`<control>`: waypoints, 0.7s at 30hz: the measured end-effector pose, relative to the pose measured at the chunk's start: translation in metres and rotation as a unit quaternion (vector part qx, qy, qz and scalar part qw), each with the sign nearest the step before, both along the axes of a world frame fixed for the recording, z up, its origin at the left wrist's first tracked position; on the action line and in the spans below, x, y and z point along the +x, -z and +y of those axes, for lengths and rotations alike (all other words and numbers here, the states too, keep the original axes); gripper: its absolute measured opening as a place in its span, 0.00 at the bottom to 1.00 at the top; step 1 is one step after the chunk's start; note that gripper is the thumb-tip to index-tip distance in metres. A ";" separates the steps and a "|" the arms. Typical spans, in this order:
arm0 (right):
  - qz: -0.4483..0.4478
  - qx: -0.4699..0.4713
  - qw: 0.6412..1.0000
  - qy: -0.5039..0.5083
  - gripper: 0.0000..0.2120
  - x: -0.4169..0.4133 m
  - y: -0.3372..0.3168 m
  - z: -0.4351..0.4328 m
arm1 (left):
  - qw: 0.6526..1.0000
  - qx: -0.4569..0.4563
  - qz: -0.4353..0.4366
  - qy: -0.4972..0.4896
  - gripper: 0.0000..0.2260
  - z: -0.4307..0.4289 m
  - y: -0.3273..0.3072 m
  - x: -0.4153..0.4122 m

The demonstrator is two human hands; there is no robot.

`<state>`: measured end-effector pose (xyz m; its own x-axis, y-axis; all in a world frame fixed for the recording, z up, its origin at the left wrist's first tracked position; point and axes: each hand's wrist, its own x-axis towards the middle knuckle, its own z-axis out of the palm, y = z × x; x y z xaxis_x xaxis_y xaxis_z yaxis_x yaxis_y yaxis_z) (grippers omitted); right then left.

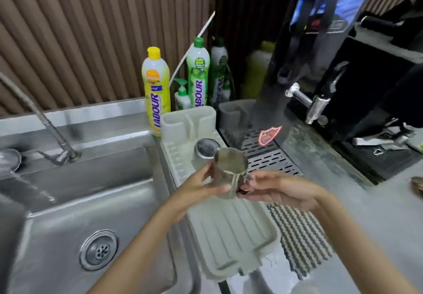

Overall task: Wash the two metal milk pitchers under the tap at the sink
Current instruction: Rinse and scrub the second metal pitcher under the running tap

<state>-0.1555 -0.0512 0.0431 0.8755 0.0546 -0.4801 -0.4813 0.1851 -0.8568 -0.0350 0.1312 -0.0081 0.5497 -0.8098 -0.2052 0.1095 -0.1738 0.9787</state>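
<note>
Head cam: where's pitcher?
- Upright over mid rack, just R of sink.
- Hands?
- L hand grips pitcher on its L side, R hand holds R side, low.

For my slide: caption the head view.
Left hand and right hand hold a milk pitcher over the drying rack beside the sink.

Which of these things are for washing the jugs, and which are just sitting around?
For the job: shiny metal milk pitcher, gripped by left hand and right hand; stainless steel sink; curved metal tap.

Just lying about: yellow dish-soap bottle; green dish-soap bottle; grey plastic drying rack; black machine.
</note>
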 end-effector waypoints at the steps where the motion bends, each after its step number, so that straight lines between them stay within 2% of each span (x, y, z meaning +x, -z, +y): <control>1: 0.004 -0.007 0.999 -0.038 0.13 0.014 -0.003 0.013 | 1.000 -0.011 0.000 -0.029 0.33 0.018 -0.001 0.004; 5: 0.003 -0.006 0.993 -0.114 0.15 0.076 -0.007 0.073 | 0.990 -0.033 0.000 -0.136 0.27 0.092 -0.008 0.031; 8: 0.004 0.000 0.993 -0.121 0.05 0.122 0.000 0.123 | 0.979 -0.020 -0.017 -0.202 0.30 0.142 -0.008 0.056; 10: -0.003 -0.033 0.991 -0.126 0.06 0.149 0.007 0.158 | 0.969 -0.019 0.001 -0.245 0.34 0.174 -0.003 0.072; 12: -0.017 -0.103 0.985 -0.134 0.08 0.173 0.015 0.193 | 0.961 -0.007 0.024 -0.274 0.33 0.203 0.005 0.087; 15: -0.064 -0.149 0.979 -0.119 0.05 0.200 0.029 0.242 | 0.951 0.021 0.043 -0.306 0.31 0.239 0.014 0.108; 17: -0.104 -0.147 0.980 -0.088 0.07 0.215 0.040 0.269 | 0.939 0.021 -0.006 -0.344 0.31 0.257 0.017 0.120; 21: -0.161 -0.085 0.983 -0.006 0.05 0.229 0.059 0.312 | 0.903 0.006 -0.146 -0.405 0.40 0.284 0.013 0.129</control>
